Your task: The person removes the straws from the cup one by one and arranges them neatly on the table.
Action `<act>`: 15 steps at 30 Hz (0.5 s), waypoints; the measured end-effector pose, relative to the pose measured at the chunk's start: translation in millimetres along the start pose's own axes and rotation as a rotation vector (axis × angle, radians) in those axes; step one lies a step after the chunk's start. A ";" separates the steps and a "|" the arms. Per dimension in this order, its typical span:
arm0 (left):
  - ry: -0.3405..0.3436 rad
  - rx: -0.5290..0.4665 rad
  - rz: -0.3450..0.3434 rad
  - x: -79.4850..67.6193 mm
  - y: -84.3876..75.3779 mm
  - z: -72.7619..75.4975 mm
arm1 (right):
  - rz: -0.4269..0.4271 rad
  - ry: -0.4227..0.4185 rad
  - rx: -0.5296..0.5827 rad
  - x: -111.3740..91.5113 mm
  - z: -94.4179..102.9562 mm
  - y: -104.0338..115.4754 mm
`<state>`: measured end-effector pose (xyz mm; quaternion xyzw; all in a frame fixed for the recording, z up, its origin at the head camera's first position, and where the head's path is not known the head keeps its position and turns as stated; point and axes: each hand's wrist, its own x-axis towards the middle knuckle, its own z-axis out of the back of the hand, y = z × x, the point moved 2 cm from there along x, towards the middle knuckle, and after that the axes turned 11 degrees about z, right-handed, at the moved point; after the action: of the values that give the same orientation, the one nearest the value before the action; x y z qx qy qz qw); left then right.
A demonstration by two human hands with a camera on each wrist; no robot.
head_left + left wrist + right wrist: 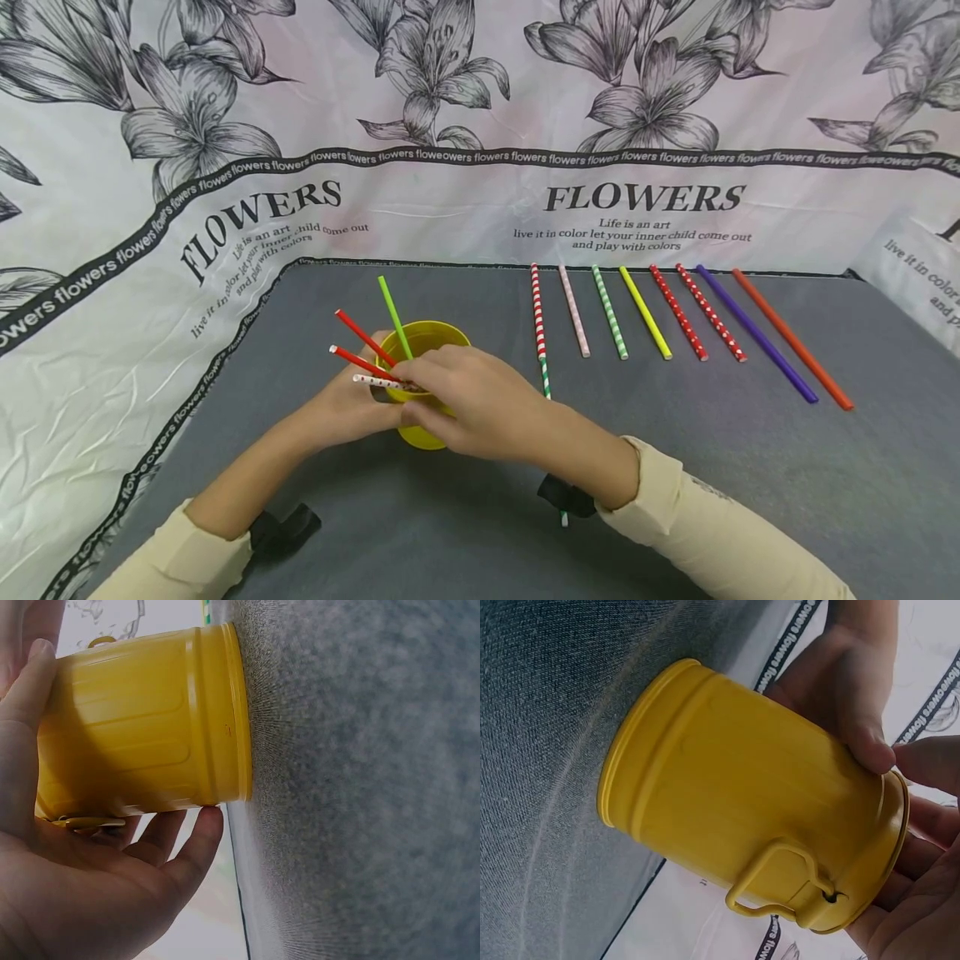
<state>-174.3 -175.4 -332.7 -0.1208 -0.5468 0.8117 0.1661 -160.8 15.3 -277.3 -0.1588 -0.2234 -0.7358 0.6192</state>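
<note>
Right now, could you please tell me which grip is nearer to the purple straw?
The right grip. It is at the mouth of the yellow bucket, left of the purple straw; the left grip holds the bucket's left side, farther away.

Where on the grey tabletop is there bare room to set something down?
Bare: in front of the yellow bucket, between the sleeves; behind it, left of the long striped straw; right of the orange straw. Crowded: the bucket's mouth, with left hand, right hand and four straws, and narrow gaps in the straw row.
</note>
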 end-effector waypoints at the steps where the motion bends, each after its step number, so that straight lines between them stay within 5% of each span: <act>1: 0.000 0.003 0.002 -0.3 0.0 0.0 | 0.001 -0.004 0.001 -0.2 -0.3 0.2; 15: 0.020 0.011 -0.057 -1.1 0.3 0.7 | 0.008 -0.050 0.013 -5.2 -0.1 1.0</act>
<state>-173.6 -176.6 -332.7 -0.1126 -0.5438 0.8084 0.1951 -158.9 19.5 -279.9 -0.1739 -0.2430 -0.7277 0.6174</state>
